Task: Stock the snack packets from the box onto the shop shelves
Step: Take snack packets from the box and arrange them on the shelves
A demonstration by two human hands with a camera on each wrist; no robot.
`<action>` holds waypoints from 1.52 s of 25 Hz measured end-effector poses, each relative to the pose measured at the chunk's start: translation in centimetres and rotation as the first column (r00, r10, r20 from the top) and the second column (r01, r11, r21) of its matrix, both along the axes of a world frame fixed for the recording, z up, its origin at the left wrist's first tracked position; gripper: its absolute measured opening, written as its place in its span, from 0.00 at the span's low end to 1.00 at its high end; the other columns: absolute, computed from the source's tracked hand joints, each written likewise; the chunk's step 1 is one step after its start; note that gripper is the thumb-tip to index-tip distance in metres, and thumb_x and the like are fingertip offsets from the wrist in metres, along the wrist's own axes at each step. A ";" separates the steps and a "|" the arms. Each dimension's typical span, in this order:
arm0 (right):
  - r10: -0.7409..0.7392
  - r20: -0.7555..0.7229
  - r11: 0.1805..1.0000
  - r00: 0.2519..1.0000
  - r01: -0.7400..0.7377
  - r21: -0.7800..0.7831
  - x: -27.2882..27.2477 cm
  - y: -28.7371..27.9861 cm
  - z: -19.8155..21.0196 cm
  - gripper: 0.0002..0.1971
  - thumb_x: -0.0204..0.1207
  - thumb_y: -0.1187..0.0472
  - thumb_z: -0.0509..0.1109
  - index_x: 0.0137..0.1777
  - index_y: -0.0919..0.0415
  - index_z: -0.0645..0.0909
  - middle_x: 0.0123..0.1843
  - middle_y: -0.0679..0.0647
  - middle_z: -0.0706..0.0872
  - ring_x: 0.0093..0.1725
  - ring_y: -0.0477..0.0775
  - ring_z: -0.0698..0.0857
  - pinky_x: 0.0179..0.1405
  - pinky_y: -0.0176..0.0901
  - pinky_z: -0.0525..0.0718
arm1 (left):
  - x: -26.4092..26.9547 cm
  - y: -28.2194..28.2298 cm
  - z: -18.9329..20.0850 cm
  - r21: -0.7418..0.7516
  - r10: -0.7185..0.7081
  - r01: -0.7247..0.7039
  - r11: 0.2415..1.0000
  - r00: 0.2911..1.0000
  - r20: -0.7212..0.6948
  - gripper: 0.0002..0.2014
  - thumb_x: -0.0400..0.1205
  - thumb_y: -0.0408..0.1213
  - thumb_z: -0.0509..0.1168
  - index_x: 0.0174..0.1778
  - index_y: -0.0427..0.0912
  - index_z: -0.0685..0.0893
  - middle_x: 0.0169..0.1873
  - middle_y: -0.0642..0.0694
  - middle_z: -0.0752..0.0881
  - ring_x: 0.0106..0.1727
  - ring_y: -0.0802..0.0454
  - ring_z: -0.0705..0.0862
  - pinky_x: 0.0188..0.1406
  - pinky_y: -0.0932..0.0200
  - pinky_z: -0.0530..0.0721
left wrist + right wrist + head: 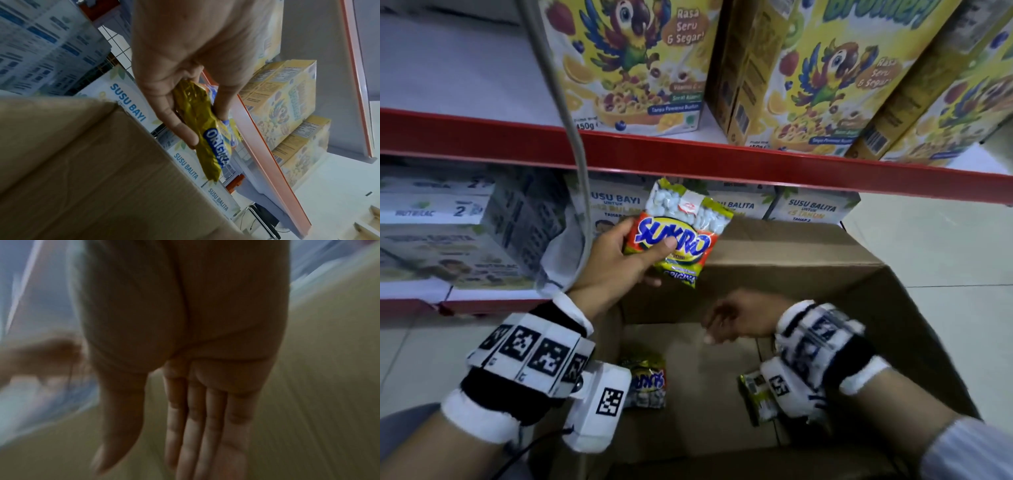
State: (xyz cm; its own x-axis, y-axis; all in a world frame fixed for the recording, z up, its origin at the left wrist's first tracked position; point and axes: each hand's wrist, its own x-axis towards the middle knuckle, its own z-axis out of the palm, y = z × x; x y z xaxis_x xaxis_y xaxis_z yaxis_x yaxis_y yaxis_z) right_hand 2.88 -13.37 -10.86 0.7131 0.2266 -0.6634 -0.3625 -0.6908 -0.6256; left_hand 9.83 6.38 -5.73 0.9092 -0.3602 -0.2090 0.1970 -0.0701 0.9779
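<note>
- Wrapped round my wrists, nearest the lens, are white bands printed with black square markers [530, 346].
- My left hand [616, 260] grips a Sukro snack packet [678, 229], thumb across the printed front and fingers curled behind it; the left wrist view shows the packet's gold edge [197, 113] pinched between them.
- That packet is held up above the cardboard box [791, 246], over its far wall, just below the red shelf edge [688, 157].
- My right hand [736, 318] hangs over the open box with nothing in it; the right wrist view, though blurred, shows the fingers [195, 426] straight and together.
- Down on the box floor lie two more packets: one Sukro packet [647, 383] near the left wall, and another packet [756, 394] partly hidden beneath my right wrist.
- Beyond the box's far wall stand white milk cartons [815, 205] reading "Susu Bayi" and "Susu Balita".
- Above the box, on the red-edged shelf, stand yellow cereal boxes [640, 61] with a parrot on the front.
</note>
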 end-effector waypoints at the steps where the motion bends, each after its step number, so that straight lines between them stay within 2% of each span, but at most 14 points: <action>1: 0.100 -0.023 0.988 0.995 -0.102 -0.115 0.2 1.4 -3.2 0.19 0.74 0.59 0.75 0.62 0.66 0.80 0.51 0.61 0.88 0.39 0.49 0.83 0.43 0.40 0.79 | 0.0 0.3 -0.2 -0.001 0.006 -0.006 1.000 1.000 0.002 0.16 0.77 0.32 0.70 0.61 0.37 0.80 0.46 0.47 0.88 0.43 0.54 0.87 0.27 0.61 0.88; 3: 0.267 -0.042 0.921 0.963 -0.268 -0.283 0.5 4.5 -8.8 0.28 0.77 0.54 0.71 0.74 0.64 0.72 0.65 0.62 0.84 0.59 0.56 0.84 0.57 0.42 0.77 | -0.3 0.7 -0.2 0.012 0.012 -0.012 1.000 1.000 0.003 0.17 0.78 0.31 0.70 0.61 0.34 0.79 0.45 0.46 0.87 0.42 0.55 0.86 0.27 0.61 0.87; 5: 0.361 -0.019 0.878 0.932 -0.347 -0.330 0.6 6.9 -13.0 0.35 0.79 0.54 0.69 0.81 0.64 0.60 0.78 0.64 0.71 0.75 0.62 0.72 0.71 0.47 0.70 | -0.5 0.9 -0.4 0.006 0.010 -0.010 1.000 1.000 -0.013 0.17 0.78 0.31 0.69 0.63 0.33 0.79 0.46 0.45 0.87 0.41 0.55 0.86 0.27 0.61 0.87; 10: 0.333 -0.048 0.842 0.942 -0.320 -0.433 0.2 11.2 -19.6 0.46 0.76 0.54 0.72 0.83 0.65 0.45 0.79 0.67 0.64 0.77 0.68 0.65 0.71 0.59 0.71 | -0.7 1.8 -0.7 -0.022 0.017 -0.019 1.000 0.997 -0.079 0.20 0.77 0.33 0.71 0.64 0.36 0.78 0.52 0.42 0.88 0.48 0.49 0.88 0.34 0.56 0.89; 14: 0.380 -0.098 0.773 0.920 -0.374 -0.513 0.6 11.7 -20.8 0.37 0.76 0.52 0.71 0.81 0.59 0.60 0.77 0.64 0.68 0.77 0.69 0.64 0.73 0.59 0.66 | -0.4 2.6 -0.9 -0.028 0.020 -0.022 0.999 0.997 -0.074 0.18 0.75 0.35 0.73 0.61 0.40 0.81 0.52 0.44 0.89 0.51 0.48 0.89 0.39 0.49 0.91; 17: 0.288 0.021 0.894 0.958 -0.261 -0.365 1.5 9.9 -18.4 0.29 0.73 0.56 0.75 0.74 0.59 0.74 0.71 0.62 0.79 0.71 0.64 0.77 0.66 0.46 0.75 | -0.1 2.9 -1.6 -0.046 0.041 -0.044 0.998 0.996 -0.083 0.19 0.76 0.34 0.72 0.63 0.40 0.79 0.51 0.45 0.88 0.50 0.48 0.88 0.36 0.52 0.90; 20: 0.149 0.027 0.950 0.988 -0.135 -0.282 1.4 6.9 -13.6 0.28 0.72 0.58 0.76 0.70 0.64 0.74 0.68 0.64 0.81 0.64 0.61 0.82 0.56 0.44 0.78 | 0.2 2.7 -2.4 -0.066 0.041 -0.048 0.997 0.994 -0.102 0.13 0.77 0.31 0.70 0.57 0.41 0.80 0.45 0.48 0.88 0.42 0.54 0.88 0.33 0.54 0.89; 23: -0.145 0.058 0.983 0.988 0.151 -0.104 0.2 3.0 -7.6 0.26 0.70 0.65 0.76 0.68 0.64 0.75 0.55 0.61 0.85 0.44 0.50 0.83 0.45 0.41 0.81 | 0.5 2.3 -3.1 -0.084 0.055 -0.066 0.994 0.991 -0.126 0.07 0.77 0.29 0.70 0.46 0.44 0.81 0.35 0.53 0.89 0.31 0.61 0.88 0.28 0.57 0.88; 25: -0.351 0.093 0.935 0.932 0.342 0.095 -1.3 0.0 -2.8 0.20 0.69 0.73 0.76 0.60 0.66 0.78 0.42 0.56 0.84 0.34 0.44 0.82 0.35 0.34 0.83 | 0.4 1.6 -3.1 -0.104 0.064 -0.076 0.992 0.991 -0.116 0.08 0.77 0.28 0.70 0.44 0.45 0.80 0.33 0.54 0.90 0.32 0.61 0.88 0.27 0.59 0.88; 28: -0.604 0.173 0.779 0.778 0.531 0.333 -4.5 -3.7 3.9 0.14 0.67 0.73 0.77 0.51 0.61 0.81 0.39 0.52 0.89 0.37 0.47 0.85 0.32 0.32 0.83 | -0.8 -0.5 -2.5 -0.091 0.016 -0.018 0.996 0.999 -0.028 0.11 0.78 0.29 0.69 0.48 0.50 0.79 0.45 0.48 0.88 0.42 0.53 0.88 0.30 0.60 0.89; 32: -0.762 0.210 0.601 0.613 0.549 0.581 -7.0 -6.7 8.6 0.22 0.61 0.64 0.79 0.57 0.63 0.82 0.52 0.59 0.91 0.50 0.54 0.90 0.50 0.41 0.88 | -2.8 -4.2 -1.1 -0.094 -0.096 0.097 0.991 0.995 0.011 0.10 0.80 0.32 0.68 0.50 0.53 0.81 0.51 0.45 0.89 0.48 0.48 0.88 0.47 0.50 0.88; 34: -0.781 0.239 0.582 0.577 0.533 0.614 -7.7 -7.3 9.3 0.24 0.60 0.63 0.79 0.58 0.63 0.81 0.55 0.61 0.90 0.53 0.57 0.89 0.56 0.48 0.86 | -3.9 -6.1 0.5 -0.188 -0.203 0.184 0.965 0.975 -0.088 0.07 0.77 0.42 0.69 0.51 0.50 0.84 0.51 0.45 0.91 0.48 0.52 0.90 0.46 0.53 0.88; 36: -0.793 0.271 0.576 0.546 0.525 0.626 -8.3 -7.6 9.2 0.25 0.59 0.62 0.81 0.57 0.63 0.82 0.55 0.61 0.90 0.54 0.59 0.88 0.58 0.53 0.85 | -4.9 -7.7 1.4 -0.245 -0.343 0.308 0.920 0.932 -0.120 0.18 0.69 0.52 0.70 0.53 0.49 0.85 0.49 0.49 0.92 0.48 0.55 0.90 0.44 0.58 0.89; 38: -0.804 0.287 0.567 0.521 0.523 0.637 -8.8 -8.0 8.8 0.25 0.58 0.57 0.83 0.55 0.63 0.82 0.52 0.58 0.91 0.50 0.58 0.89 0.55 0.51 0.86 | -5.7 -8.9 1.5 -0.196 -0.356 0.339 0.920 0.933 -0.060 0.22 0.65 0.51 0.73 0.54 0.47 0.84 0.49 0.48 0.92 0.50 0.52 0.90 0.49 0.57 0.87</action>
